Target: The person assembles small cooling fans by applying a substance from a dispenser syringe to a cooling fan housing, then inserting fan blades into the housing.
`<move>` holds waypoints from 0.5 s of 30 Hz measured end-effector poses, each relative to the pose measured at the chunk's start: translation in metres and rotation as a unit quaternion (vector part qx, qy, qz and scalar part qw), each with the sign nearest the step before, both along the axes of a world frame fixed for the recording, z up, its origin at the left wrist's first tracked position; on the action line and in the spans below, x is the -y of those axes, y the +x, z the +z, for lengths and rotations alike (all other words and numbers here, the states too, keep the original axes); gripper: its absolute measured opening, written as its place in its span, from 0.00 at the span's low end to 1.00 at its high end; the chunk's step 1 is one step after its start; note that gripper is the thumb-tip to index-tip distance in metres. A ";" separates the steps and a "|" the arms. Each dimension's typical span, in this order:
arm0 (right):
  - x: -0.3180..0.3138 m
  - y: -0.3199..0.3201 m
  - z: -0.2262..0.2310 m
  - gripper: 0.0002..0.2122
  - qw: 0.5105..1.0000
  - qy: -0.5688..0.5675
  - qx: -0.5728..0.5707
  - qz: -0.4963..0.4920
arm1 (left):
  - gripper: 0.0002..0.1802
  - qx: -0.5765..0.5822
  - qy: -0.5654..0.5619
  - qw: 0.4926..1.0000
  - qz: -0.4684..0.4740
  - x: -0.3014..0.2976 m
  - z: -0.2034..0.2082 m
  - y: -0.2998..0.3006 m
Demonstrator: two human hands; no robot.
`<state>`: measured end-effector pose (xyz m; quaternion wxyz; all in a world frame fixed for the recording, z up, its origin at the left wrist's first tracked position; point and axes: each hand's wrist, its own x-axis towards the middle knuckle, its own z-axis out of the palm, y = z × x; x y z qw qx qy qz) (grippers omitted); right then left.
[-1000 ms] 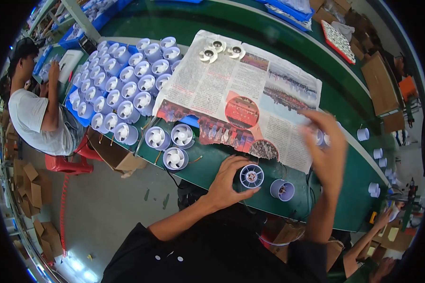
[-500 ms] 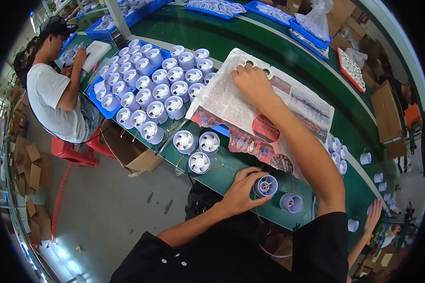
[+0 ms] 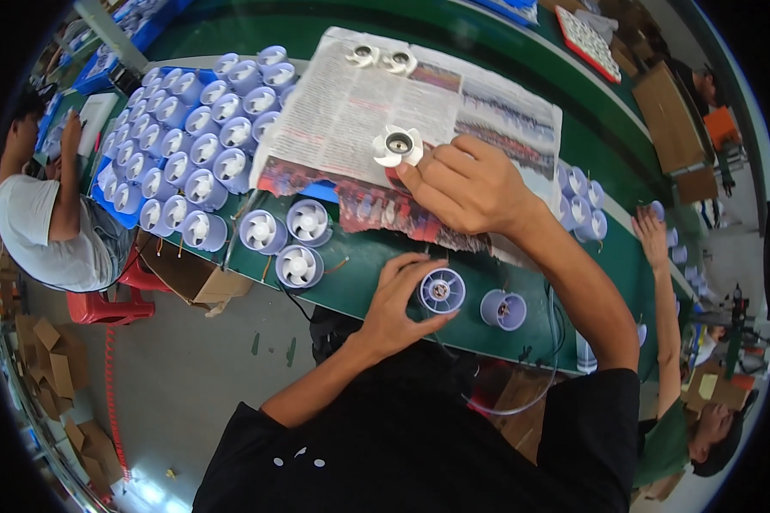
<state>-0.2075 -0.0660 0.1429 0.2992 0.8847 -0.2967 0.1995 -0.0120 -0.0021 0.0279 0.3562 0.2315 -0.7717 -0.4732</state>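
My left hand (image 3: 392, 301) curls around a lavender fan housing (image 3: 441, 291) at the green bench's near edge; spokes and small inner parts show through its open top. Between the fingers of my right hand (image 3: 475, 186) is a white fan impeller (image 3: 398, 146), its dark hub ring facing up, above a spread newspaper (image 3: 334, 103). Two more impellers (image 3: 398, 61) lie at the paper's far end. Beside the left hand's housing stands another lavender housing (image 3: 503, 309) without blades. Three fans (image 3: 299, 267) with white blades stand left of my left hand.
Many bladed fans (image 3: 204, 150) crowd the bench at left, some in a blue tray (image 3: 103, 190). More housings (image 3: 583, 205) stand right of the newspaper. A clear tube (image 3: 553, 342) hangs near my right arm. One co-worker (image 3: 51, 231) sits at left; another's hand (image 3: 650, 235) reaches in at right.
My right hand has come back from the newspaper's far end toward me, bringing one impeller. My left hand still grips the housing. The view has shifted, showing more of the co-worker at right.
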 end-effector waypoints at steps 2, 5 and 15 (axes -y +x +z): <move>-0.016 0.000 0.001 0.08 0.991 0.076 0.113 -0.020 | 0.36 0.021 -0.067 0.998 0.000 0.002 -0.001 0.005; -0.070 0.034 0.010 0.04 0.693 0.381 0.593 -0.149 | 0.36 0.052 -0.088 0.994 0.032 -0.006 0.012 0.032; -0.149 0.053 -0.032 0.05 0.399 0.563 0.689 -0.221 | 0.37 0.071 -0.105 0.991 0.035 0.000 0.026 0.029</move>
